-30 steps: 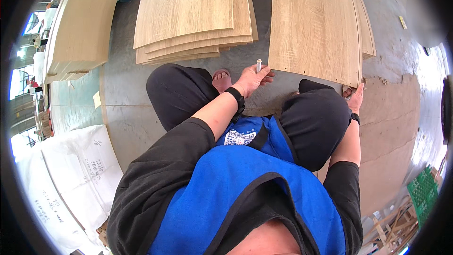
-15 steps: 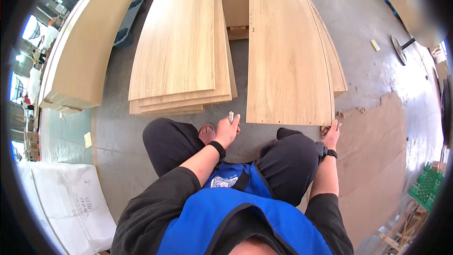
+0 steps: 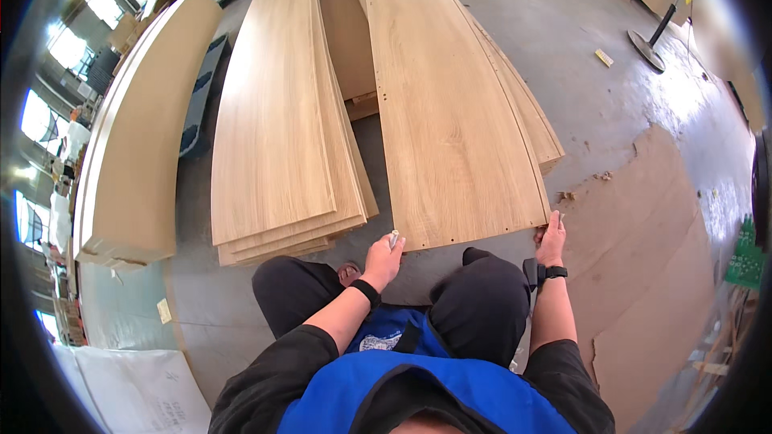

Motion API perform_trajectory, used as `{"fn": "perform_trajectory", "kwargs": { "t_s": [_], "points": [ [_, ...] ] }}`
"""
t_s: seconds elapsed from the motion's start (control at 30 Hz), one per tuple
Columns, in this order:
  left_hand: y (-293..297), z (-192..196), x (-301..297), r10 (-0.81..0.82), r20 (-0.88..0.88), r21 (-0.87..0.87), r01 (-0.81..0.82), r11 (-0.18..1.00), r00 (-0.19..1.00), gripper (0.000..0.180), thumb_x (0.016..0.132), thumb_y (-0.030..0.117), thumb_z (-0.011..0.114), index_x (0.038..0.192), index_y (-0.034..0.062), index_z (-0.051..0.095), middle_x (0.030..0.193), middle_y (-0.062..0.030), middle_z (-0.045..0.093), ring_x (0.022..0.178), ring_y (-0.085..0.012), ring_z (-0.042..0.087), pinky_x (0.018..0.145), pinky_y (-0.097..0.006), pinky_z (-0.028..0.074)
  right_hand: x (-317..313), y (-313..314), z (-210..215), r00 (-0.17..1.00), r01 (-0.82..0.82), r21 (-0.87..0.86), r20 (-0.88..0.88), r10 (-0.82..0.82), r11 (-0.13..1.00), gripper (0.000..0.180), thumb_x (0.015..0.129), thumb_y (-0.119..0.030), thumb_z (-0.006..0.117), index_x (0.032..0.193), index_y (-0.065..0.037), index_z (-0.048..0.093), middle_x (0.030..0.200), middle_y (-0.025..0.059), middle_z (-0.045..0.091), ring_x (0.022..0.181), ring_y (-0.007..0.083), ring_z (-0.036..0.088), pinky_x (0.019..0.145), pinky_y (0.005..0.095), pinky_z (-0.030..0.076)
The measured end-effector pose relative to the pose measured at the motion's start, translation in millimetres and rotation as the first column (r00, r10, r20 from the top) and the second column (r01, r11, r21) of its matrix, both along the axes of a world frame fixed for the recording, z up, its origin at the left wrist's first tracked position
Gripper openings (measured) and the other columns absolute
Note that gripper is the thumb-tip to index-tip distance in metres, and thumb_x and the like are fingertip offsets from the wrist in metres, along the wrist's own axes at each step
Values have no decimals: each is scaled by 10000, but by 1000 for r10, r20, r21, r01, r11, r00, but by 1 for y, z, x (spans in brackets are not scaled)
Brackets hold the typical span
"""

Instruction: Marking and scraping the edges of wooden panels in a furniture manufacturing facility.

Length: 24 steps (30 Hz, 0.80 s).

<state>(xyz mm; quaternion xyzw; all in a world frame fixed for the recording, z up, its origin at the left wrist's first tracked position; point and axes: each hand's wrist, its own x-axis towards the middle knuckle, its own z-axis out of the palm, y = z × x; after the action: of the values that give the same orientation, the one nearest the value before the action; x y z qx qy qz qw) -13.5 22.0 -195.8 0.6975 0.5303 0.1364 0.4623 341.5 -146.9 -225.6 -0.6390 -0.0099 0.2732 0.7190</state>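
Here the left hand (image 3: 382,257) is curled around a small whitish object (image 3: 394,238), too small to make out, and rests at the near left corner of the long wooden panel (image 3: 450,112); the fingers are closed on that object, its tip just touching the panel's edge; the right hand (image 3: 551,237) grips the near right corner of the same panel, fingers bent over the edge, thumb on top. That panel lies flat, running away from the person, its near end just in front of the knees (image 3: 482,289); it sits atop further boards whose edges show along its right side. Just to the left lies a second stack of panels (image 3: 281,128), apart from the first by a strip of grey concrete floor (image 3: 595,112); farther left stands a thicker pile of boards (image 3: 137,153). A brown cardboard sheet (image 3: 643,257) covers the floor on the right; a fan stand (image 3: 655,32) sits well beyond it; white sheeting (image 3: 137,390) lies at the lower left.
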Motion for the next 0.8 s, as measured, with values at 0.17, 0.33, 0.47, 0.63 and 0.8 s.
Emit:
{"fn": "perform_trajectory", "kwargs": {
  "t_s": [0.17, 0.33, 0.47, 0.63, 0.8],
  "points": [
    [-3, 11, 3, -29, -115, 188, 51, 981, 993, 385, 926, 354, 537, 927, -23, 610, 698, -183, 650, 677, -328, 657, 649, -425, 504, -2, 3, 3, 997, -33, -7, 67, 34, 999, 218, 946, -332, 574, 893, -120, 565, 587, -59, 444, 442, 50, 384, 406, 222, 288],
    [-7, 19, -1, -20, -115, 83, 30, 996, 993, 389, 929, 363, 521, 925, -15, 614, 698, -188, 650, 701, -349, 655, 663, -436, 504, -10, -1, 9, 996, -71, -22, 43, 72, 997, 234, 927, -302, 604, 1033, -94, 580, 718, -66, 514, 529, 27, 444, 420, 194, 306],
    [-10, 4, -6, -18, -105, 65, 25, 998, 994, 372, 925, 354, 524, 919, -6, 616, 685, -175, 650, 675, -327, 659, 648, -419, 506, -16, -5, 14, 998, -56, -56, 9, 57, 997, 283, 914, -296, 616, 1095, -82, 575, 778, -58, 545, 538, 24, 448, 414, 191, 307],
    [0, -2, 8, -106, -49, 44, 108, 993, 993, 357, 923, 322, 552, 904, -31, 600, 667, -156, 642, 561, -261, 640, 555, -372, 507, -11, -12, 26, 985, -156, -77, 65, 161, 985, 478, 878, -186, 605, 1314, -36, 476, 795, -63, 544, 520, 19, 382, 435, 182, 295],
    [6, 5, 13, 98, 79, -182, -82, 980, 992, 295, 933, 260, 589, 907, -33, 578, 687, -58, 613, 500, -103, 559, 470, -263, 484, -2, 14, 28, 993, 7, 190, -114, 15, 982, 453, 932, -288, 546, 1319, -65, 470, 870, -6, 585, 723, 92, 497, 510, 224, 339]
  ]
}}
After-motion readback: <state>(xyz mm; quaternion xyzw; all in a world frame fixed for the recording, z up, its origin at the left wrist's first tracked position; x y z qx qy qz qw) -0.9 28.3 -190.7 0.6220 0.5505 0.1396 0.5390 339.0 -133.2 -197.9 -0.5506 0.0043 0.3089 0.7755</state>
